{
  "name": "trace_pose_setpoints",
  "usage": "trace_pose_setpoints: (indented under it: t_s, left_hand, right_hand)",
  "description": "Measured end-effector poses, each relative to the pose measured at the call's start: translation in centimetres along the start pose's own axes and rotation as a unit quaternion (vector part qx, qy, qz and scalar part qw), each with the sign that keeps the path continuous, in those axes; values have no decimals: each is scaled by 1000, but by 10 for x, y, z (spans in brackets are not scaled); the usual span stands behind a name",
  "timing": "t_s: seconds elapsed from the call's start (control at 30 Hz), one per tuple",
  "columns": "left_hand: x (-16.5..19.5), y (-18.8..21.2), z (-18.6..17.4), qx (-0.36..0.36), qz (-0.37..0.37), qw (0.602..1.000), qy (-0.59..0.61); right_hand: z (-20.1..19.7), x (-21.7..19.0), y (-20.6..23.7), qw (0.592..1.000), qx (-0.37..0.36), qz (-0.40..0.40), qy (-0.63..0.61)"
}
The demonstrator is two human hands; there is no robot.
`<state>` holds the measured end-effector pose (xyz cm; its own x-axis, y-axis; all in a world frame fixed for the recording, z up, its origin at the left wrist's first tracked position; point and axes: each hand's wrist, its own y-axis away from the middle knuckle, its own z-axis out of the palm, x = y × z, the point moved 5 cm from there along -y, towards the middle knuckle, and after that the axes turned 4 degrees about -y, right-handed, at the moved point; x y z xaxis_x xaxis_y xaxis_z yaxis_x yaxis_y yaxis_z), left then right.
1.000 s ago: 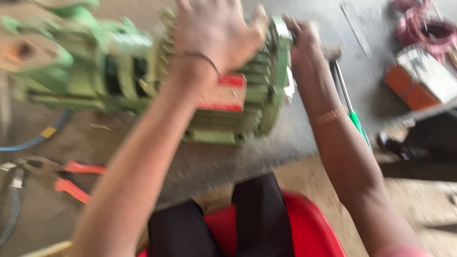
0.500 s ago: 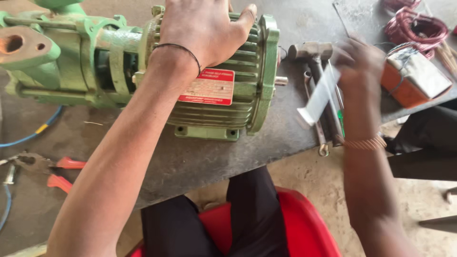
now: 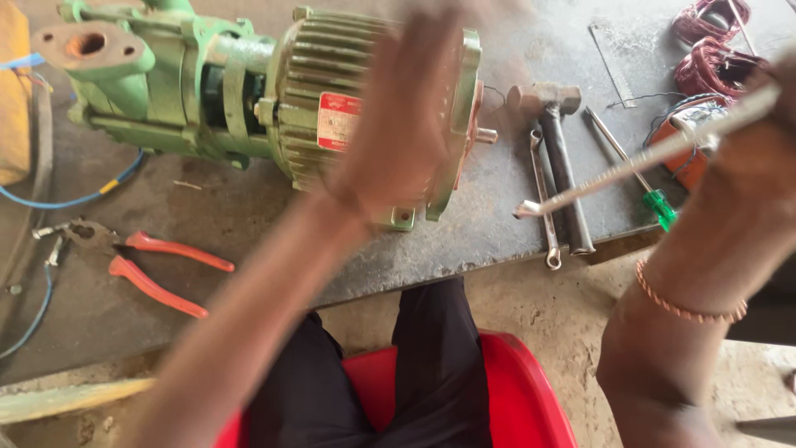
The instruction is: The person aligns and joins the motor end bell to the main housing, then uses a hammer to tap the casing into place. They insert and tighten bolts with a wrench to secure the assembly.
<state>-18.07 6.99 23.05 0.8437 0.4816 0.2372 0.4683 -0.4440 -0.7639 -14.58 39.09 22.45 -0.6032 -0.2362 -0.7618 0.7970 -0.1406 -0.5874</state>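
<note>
A green pump with a ribbed electric motor lies on the grey workbench, its shaft pointing right. My left hand is blurred in front of the motor's right end, fingers spread upward, holding nothing; I cannot tell whether it touches the housing. At the right edge, my right hand grips a long metal wrench. The wrench slants down to the left, its end hanging over the tools on the bench.
A hammer, a spanner and a green-handled screwdriver lie right of the motor. Copper windings sit at the far right. Orange pliers and a blue wire lie left. A red stool is below.
My left hand has come off the top of the motor and shifted toward its right end. My right hand has swung out to the right with the wrench.
</note>
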Motion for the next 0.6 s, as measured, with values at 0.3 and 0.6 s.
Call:
trace_pose_setpoints:
  t_s: [0.3, 0.6]
  left_hand:
    - [94, 90, 65, 14, 33, 993, 113]
    - [66, 82, 46, 88, -63, 992, -71]
  right_hand:
    - [58, -29, 115, 990, -19, -128, -56]
    - [86, -11, 107, 976, 33, -190, -104]
